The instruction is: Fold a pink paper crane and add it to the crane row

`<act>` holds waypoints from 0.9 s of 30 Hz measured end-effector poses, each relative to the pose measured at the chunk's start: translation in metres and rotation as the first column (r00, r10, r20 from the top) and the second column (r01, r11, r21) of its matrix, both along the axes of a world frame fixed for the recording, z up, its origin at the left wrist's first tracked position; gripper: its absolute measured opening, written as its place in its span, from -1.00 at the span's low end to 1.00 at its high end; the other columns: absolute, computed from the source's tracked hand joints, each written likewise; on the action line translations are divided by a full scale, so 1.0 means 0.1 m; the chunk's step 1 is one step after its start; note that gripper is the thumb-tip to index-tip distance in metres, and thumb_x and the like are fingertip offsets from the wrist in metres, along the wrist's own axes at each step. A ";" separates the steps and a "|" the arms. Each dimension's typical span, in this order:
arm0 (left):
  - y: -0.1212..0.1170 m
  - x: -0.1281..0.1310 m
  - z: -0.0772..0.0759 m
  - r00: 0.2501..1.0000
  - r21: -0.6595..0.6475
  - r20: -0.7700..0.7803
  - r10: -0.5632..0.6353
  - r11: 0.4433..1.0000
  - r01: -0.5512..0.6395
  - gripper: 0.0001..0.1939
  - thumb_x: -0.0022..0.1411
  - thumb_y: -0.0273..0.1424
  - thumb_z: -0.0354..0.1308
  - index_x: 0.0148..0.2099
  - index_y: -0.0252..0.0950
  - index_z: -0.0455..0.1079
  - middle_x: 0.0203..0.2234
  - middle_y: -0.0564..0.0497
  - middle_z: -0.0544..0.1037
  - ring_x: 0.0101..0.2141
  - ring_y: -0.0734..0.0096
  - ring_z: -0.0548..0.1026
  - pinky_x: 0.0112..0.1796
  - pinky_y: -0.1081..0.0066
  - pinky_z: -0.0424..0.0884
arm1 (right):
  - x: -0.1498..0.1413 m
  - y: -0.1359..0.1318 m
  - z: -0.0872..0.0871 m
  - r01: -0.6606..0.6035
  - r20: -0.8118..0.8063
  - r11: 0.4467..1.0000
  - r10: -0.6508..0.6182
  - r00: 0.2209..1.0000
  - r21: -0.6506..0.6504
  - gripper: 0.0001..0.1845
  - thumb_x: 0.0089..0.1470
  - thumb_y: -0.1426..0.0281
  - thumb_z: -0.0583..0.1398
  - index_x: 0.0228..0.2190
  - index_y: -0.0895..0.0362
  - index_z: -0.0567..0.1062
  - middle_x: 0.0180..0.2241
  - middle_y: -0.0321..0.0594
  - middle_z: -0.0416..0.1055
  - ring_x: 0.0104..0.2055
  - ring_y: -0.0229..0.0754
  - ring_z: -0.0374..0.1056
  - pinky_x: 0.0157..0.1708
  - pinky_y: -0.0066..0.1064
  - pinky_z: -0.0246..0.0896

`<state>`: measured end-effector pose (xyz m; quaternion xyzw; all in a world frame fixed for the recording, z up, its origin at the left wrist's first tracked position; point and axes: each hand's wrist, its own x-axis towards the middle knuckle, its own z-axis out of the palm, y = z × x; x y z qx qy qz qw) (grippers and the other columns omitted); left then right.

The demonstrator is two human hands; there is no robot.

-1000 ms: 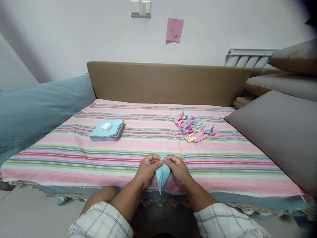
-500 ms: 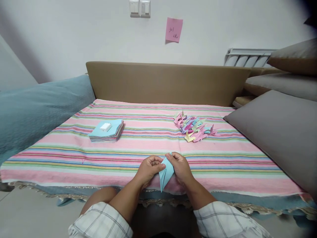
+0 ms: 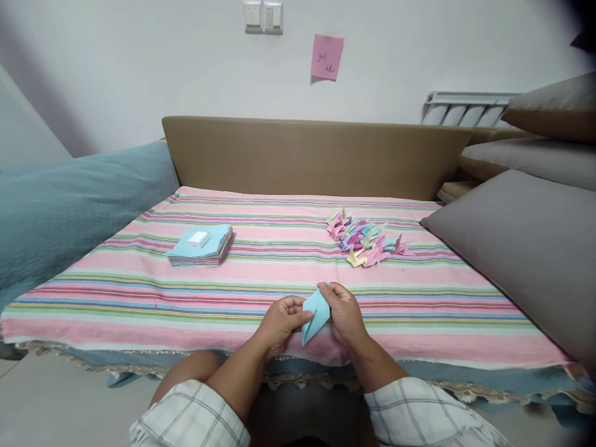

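A light blue piece of origami paper (image 3: 318,309), folded into a narrow diamond with a slit down its lower half, is held over the near edge of the striped cloth. My left hand (image 3: 282,323) pinches its left side between thumb and fingers. At the upper right tip, my right hand (image 3: 343,313) grips it, thumb on top. Farther back on the right lies a heap of folded paper cranes (image 3: 367,241) in pink, purple, yellow, green and blue. A stack of square paper sheets (image 3: 218,248) sits back left, with a small white block (image 3: 199,239) on top.
The striped cloth (image 3: 261,279) covers the sofa seat. A blue-covered armrest (image 3: 88,198) bounds the left, a brown backrest (image 3: 316,158) the rear. Grey cushions (image 3: 526,248) crowd the right. A pink note (image 3: 327,57) and light switches (image 3: 262,17) are on the wall.
The folded blue paper has turned, its upper tip swinging right and its lower tip rising. My right hand has shifted slightly right and up with it; my left hand has barely moved.
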<state>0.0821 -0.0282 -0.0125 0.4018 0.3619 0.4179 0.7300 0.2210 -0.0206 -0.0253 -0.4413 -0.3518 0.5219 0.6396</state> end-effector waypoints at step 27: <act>0.01 -0.05 -0.07 0.982 -0.058 -0.137 -0.129 0.991 0.122 -0.52 -0.25 -0.22 0.43 -0.31 -0.42 0.43 -0.59 0.06 0.48 -0.59 0.60 0.39 -0.50 0.54 0.34 | 0.06 0.01 0.10 0.090 -0.190 0.996 -0.091 0.978 -0.012 -0.66 -0.26 0.19 0.37 -0.55 0.15 0.41 -0.68 -0.45 0.26 -0.62 -0.36 0.17 -0.61 -0.50 0.12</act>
